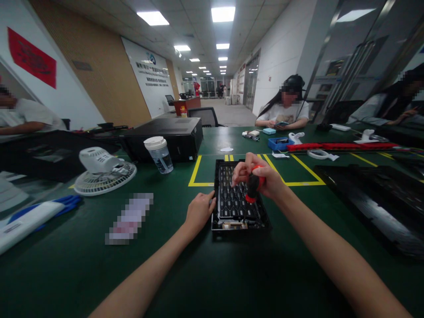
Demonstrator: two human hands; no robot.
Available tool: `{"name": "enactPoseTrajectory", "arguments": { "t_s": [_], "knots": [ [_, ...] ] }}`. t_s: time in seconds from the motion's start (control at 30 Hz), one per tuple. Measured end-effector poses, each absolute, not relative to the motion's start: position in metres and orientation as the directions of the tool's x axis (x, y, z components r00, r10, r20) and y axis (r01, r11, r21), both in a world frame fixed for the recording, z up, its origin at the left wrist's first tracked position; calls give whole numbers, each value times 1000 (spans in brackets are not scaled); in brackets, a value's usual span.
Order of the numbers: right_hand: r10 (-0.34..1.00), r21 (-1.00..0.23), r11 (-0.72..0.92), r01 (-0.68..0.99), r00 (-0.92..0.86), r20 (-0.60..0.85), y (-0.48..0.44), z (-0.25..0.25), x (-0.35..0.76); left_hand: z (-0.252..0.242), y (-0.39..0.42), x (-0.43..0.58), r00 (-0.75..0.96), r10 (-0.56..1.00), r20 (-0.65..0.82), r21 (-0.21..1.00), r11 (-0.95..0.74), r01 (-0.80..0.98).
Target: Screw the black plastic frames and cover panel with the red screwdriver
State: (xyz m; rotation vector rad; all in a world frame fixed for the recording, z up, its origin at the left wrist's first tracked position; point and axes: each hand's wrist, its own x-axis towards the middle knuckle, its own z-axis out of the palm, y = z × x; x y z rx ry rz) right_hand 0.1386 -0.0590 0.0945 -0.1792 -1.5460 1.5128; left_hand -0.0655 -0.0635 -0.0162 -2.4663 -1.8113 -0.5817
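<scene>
A black rectangular case [217,221] lies on the green table, with a panel of dark, honeycomb-like cells inside and a brass-coloured part [235,225] at its near end. My left hand [199,211] grips its left wall, fingers closed against the edge. A small grey spot shows at those fingertips, too small to name. Over the right half of the case, my right hand [265,176] is closed round a red and black screwdriver [254,185], its handle tilted. I cannot make out the screwdriver's tip or whether it touches the case.
To the left are a white fan [105,176], a lidded cup [159,154] and a large black box [165,132]. A blurred-out flat item [130,219] lies nearer. Black panels [377,207] lie right. Behind stands a blue tray [280,143]; a person [285,106] sits across the table.
</scene>
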Motion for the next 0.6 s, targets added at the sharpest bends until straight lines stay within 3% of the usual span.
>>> {"name": "enactPoseTrajectory", "arguments": {
  "t_s": [0.3, 0.43, 0.6],
  "knots": [
    [507, -898, 162, -408, -747, 431, -45, 99, 136, -18, -62, -66, 262, 910, 323, 178, -330, 927],
    [503, -884, 46, -465, -754, 423, -45, 93, 132, -20, -61, -66, 272, 904, 329, 160, -337, 928],
    [540, -858, 29, -513, -714, 446, -45, 84, 128, -20, -61, -66, 270, 902, 337, 155, -336, 929]
  ]
}}
